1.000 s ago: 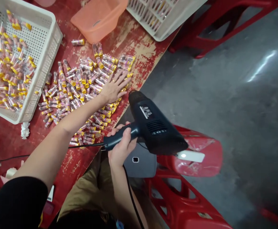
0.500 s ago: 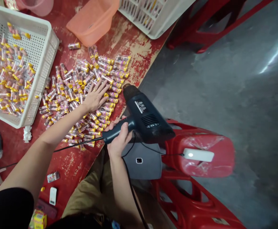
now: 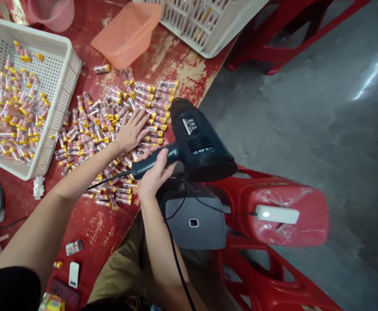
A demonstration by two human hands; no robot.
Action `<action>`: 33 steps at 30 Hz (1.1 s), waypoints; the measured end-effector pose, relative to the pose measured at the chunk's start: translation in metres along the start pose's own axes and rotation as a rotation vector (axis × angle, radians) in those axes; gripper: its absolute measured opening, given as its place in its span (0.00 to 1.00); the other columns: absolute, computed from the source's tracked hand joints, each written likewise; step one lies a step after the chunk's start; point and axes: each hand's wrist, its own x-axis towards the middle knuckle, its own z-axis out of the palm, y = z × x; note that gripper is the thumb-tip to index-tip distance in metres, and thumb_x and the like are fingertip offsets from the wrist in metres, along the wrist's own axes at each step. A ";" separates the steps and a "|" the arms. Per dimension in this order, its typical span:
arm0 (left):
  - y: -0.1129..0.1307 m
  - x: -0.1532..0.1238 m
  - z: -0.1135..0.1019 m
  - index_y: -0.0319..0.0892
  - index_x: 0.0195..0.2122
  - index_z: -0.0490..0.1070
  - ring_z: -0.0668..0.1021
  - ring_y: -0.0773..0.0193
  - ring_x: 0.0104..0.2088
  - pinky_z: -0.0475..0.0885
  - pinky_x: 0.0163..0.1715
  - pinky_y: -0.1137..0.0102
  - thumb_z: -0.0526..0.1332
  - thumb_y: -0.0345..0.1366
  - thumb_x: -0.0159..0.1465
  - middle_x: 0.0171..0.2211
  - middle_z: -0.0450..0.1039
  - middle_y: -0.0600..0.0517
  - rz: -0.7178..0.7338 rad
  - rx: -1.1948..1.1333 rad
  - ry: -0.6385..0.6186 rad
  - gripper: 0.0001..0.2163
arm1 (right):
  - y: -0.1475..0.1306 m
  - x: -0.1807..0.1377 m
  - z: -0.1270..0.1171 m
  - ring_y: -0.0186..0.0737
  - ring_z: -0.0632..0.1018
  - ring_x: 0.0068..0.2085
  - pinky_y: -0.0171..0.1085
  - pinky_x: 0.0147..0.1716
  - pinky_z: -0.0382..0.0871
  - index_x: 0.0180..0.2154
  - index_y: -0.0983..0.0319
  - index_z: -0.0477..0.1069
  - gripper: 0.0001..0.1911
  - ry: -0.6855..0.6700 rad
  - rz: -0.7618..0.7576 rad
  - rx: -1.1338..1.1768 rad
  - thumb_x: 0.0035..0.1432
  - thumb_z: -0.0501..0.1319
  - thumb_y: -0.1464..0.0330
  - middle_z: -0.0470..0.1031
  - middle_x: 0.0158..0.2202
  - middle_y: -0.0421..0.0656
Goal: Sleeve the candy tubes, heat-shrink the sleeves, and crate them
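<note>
My right hand [image 3: 154,170] is wrapped round the handle of a dark heat gun [image 3: 198,140]. Its nozzle points up and left, over the table edge beside the rows of small tubes. My left hand [image 3: 132,131] lies flat with fingers spread on a layer of clear tubes with yellow caps [image 3: 103,114], holding none of them. Many tubes are laid side by side in rows toward the table edge; others lie at mixed angles. Part of the layer is hidden under my left arm and the heat gun.
A white perforated basket [image 3: 67,69] with more capped tubes stands at left. An orange scoop [image 3: 130,36] and a white crate [image 3: 221,43] are at the back. Red stools [image 3: 292,190], one bearing a white power bank [image 3: 277,214], and a grey box [image 3: 195,237] stand right of the table.
The heat gun and my right hand have moved up along the table edge, the nozzle now beside tubes farther up. My left hand stays spread on the tubes. The view has shifted slightly.
</note>
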 end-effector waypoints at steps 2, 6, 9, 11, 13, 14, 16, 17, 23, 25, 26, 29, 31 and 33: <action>-0.001 -0.001 0.000 0.42 0.74 0.51 0.49 0.48 0.75 0.38 0.72 0.47 0.36 0.56 0.73 0.75 0.48 0.40 0.000 0.010 -0.009 0.34 | 0.002 0.000 0.004 0.29 0.72 0.23 0.33 0.28 0.73 0.45 0.56 0.61 0.15 0.014 -0.017 -0.014 0.62 0.61 0.56 0.70 0.30 0.35; -0.004 -0.003 0.003 0.41 0.74 0.53 0.50 0.47 0.75 0.39 0.71 0.45 0.36 0.55 0.74 0.75 0.48 0.39 0.007 0.006 -0.015 0.34 | 0.003 -0.001 0.008 0.29 0.72 0.23 0.33 0.27 0.72 0.43 0.56 0.62 0.15 0.014 -0.059 -0.008 0.61 0.61 0.56 0.69 0.30 0.35; -0.006 -0.006 0.006 0.40 0.73 0.54 0.51 0.46 0.75 0.40 0.71 0.44 0.36 0.56 0.73 0.74 0.49 0.38 0.017 -0.005 -0.004 0.35 | -0.001 0.001 0.010 0.29 0.72 0.24 0.33 0.27 0.72 0.42 0.56 0.62 0.15 -0.040 -0.014 -0.035 0.61 0.61 0.55 0.69 0.30 0.35; -0.008 -0.007 0.007 0.40 0.73 0.54 0.51 0.47 0.75 0.40 0.71 0.45 0.36 0.57 0.73 0.75 0.49 0.38 0.014 -0.011 0.010 0.35 | -0.004 0.002 0.010 0.29 0.72 0.25 0.33 0.27 0.72 0.41 0.56 0.61 0.15 -0.053 0.015 -0.076 0.61 0.61 0.54 0.69 0.31 0.36; -0.012 -0.007 0.007 0.40 0.73 0.54 0.50 0.47 0.75 0.38 0.72 0.45 0.36 0.57 0.73 0.75 0.48 0.38 0.005 -0.004 0.022 0.35 | -0.007 0.000 0.008 0.29 0.71 0.24 0.33 0.26 0.72 0.41 0.56 0.61 0.16 -0.054 0.019 -0.104 0.61 0.61 0.54 0.69 0.31 0.36; -0.014 -0.007 0.007 0.39 0.73 0.54 0.50 0.47 0.75 0.37 0.72 0.46 0.36 0.57 0.73 0.75 0.48 0.38 0.000 0.004 0.027 0.35 | -0.009 -0.003 0.006 0.29 0.71 0.24 0.33 0.25 0.71 0.40 0.56 0.61 0.16 -0.054 0.023 -0.110 0.60 0.62 0.54 0.69 0.31 0.36; -0.019 -0.006 0.007 0.39 0.73 0.54 0.49 0.47 0.75 0.35 0.72 0.47 0.36 0.57 0.73 0.75 0.49 0.38 -0.005 0.019 0.035 0.36 | -0.016 -0.010 0.000 0.29 0.70 0.24 0.33 0.23 0.70 0.41 0.56 0.61 0.17 -0.056 0.053 -0.119 0.59 0.63 0.54 0.70 0.32 0.36; -0.022 -0.006 0.007 0.39 0.73 0.54 0.49 0.48 0.75 0.35 0.72 0.47 0.36 0.57 0.73 0.75 0.48 0.38 -0.006 0.020 0.040 0.36 | -0.020 -0.014 -0.005 0.29 0.70 0.24 0.33 0.23 0.70 0.42 0.56 0.62 0.17 -0.052 0.075 -0.125 0.59 0.63 0.54 0.70 0.32 0.36; -0.032 -0.010 0.006 0.43 0.74 0.51 0.49 0.50 0.76 0.38 0.73 0.49 0.38 0.56 0.73 0.75 0.46 0.41 -0.023 -0.006 0.052 0.34 | -0.046 -0.037 -0.037 0.28 0.71 0.24 0.31 0.22 0.67 0.40 0.58 0.65 0.19 -0.061 0.264 -0.158 0.56 0.67 0.54 0.70 0.31 0.35; -0.030 -0.012 0.003 0.43 0.74 0.50 0.49 0.50 0.76 0.38 0.73 0.50 0.37 0.56 0.73 0.76 0.46 0.41 -0.031 0.005 0.048 0.34 | -0.051 -0.043 -0.047 0.28 0.71 0.24 0.31 0.23 0.67 0.40 0.58 0.65 0.18 -0.071 0.302 -0.170 0.57 0.66 0.54 0.71 0.31 0.35; -0.030 -0.013 0.001 0.43 0.74 0.50 0.48 0.50 0.76 0.38 0.73 0.50 0.37 0.56 0.73 0.76 0.45 0.41 -0.041 0.014 0.043 0.34 | -0.053 -0.046 -0.052 0.28 0.71 0.24 0.31 0.23 0.68 0.40 0.58 0.65 0.18 -0.070 0.306 -0.175 0.58 0.66 0.54 0.71 0.31 0.35; -0.029 -0.017 -0.004 0.43 0.74 0.51 0.48 0.51 0.76 0.38 0.73 0.49 0.36 0.55 0.73 0.76 0.46 0.41 -0.077 0.040 0.037 0.34 | -0.053 -0.050 -0.063 0.28 0.71 0.24 0.31 0.24 0.68 0.40 0.57 0.65 0.17 -0.068 0.279 -0.178 0.59 0.65 0.55 0.71 0.31 0.35; -0.031 -0.019 -0.006 0.44 0.74 0.51 0.48 0.52 0.76 0.38 0.73 0.49 0.36 0.55 0.73 0.75 0.47 0.41 -0.088 0.038 0.050 0.33 | -0.050 -0.047 -0.064 0.28 0.71 0.24 0.31 0.24 0.68 0.39 0.58 0.65 0.16 -0.103 0.258 -0.177 0.59 0.65 0.55 0.71 0.30 0.35; -0.032 -0.021 -0.006 0.45 0.74 0.51 0.48 0.52 0.76 0.38 0.72 0.48 0.36 0.55 0.73 0.75 0.47 0.42 -0.094 0.025 0.071 0.33 | -0.046 -0.042 -0.061 0.29 0.71 0.25 0.32 0.25 0.68 0.39 0.58 0.65 0.15 -0.141 0.240 -0.171 0.60 0.64 0.55 0.70 0.29 0.35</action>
